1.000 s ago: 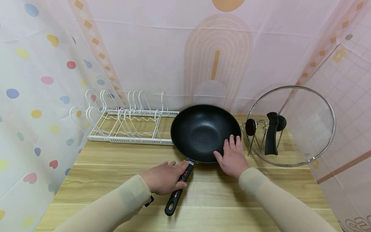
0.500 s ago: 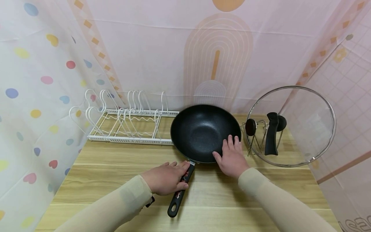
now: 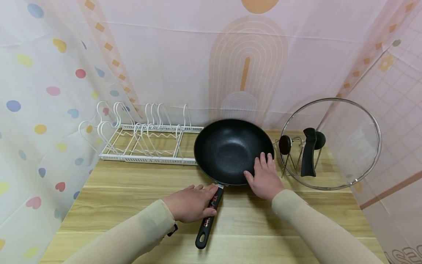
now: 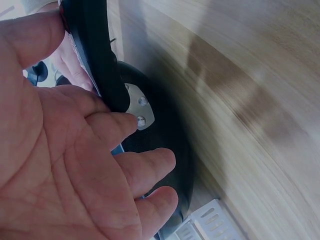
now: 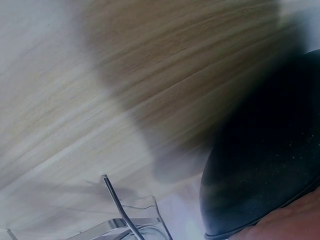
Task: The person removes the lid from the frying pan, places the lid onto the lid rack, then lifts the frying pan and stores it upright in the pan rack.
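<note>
A black wok (image 3: 230, 154) stands on the wooden table, its long black handle (image 3: 205, 231) pointing toward me. My left hand (image 3: 192, 203) lies across the handle near the metal joint. In the left wrist view, the thumb and index finger touch the wok handle (image 4: 92, 45), and the other fingers reach out fairly straight beneath the pan. My right hand (image 3: 265, 179) rests with spread fingers on the wok's right front rim. Only the edge of that hand (image 5: 285, 225) shows in the right wrist view, beside the dark outer wall of the wok (image 5: 265, 150).
A white wire dish rack (image 3: 148, 159) stands left of the wok, close to its rim. To the right, a glass lid (image 3: 349, 146) with a black handle leans upright in a metal stand (image 3: 298, 141). Patterned curtains (image 3: 171, 66) enclose the wooden table (image 3: 132, 183).
The wok's handle has swung a little to the right, with my left hand moving along against it. The right hand stays at the rim, shifting only slightly.
</note>
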### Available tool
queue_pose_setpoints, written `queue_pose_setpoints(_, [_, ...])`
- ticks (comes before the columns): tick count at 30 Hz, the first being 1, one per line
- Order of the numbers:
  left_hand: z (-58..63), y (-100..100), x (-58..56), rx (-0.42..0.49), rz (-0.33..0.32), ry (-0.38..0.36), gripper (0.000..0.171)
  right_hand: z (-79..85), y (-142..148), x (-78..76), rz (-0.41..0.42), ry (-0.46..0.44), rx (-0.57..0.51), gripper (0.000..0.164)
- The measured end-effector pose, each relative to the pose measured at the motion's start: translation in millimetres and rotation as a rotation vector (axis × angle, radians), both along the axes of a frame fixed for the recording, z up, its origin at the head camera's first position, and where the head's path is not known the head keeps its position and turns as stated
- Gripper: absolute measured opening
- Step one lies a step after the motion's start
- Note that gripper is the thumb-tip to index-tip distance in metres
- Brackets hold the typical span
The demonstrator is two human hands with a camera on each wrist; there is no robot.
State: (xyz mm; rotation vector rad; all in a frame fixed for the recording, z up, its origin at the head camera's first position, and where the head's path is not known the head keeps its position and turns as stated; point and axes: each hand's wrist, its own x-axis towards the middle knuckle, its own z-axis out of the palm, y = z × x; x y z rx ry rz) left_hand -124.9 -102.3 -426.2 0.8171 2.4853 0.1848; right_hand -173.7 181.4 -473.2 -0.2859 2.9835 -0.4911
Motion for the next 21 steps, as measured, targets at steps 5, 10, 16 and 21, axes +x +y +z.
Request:
queue_pose_setpoints(5, [2.1, 2.3, 1.4, -0.003, -0.003, 0.004, 0.08, 1.1, 0.8, -0.3, -0.001, 0.0, 0.013, 0.078])
queue_pose_setpoints(10, [3.7, 3.8, 2.6, 0.004, 0.006, 0.007, 0.08, 1.7, -1.2, 2.9, 0.007, -0.003, 0.019, 0.078])
queue_pose_setpoints(16, [3.4, 4.5, 2.5, 0.011, 0.007, 0.013, 0.08, 0.0, -3.9, 5.1, 0.009, 0.0, 0.022, 0.078])
queue_pose_setpoints(21, [2.4, 5.6, 2.8, 0.019, -0.006, 0.018, 0.08, -2.4, -1.7, 2.5, 0.014, 0.018, 0.018, 0.077])
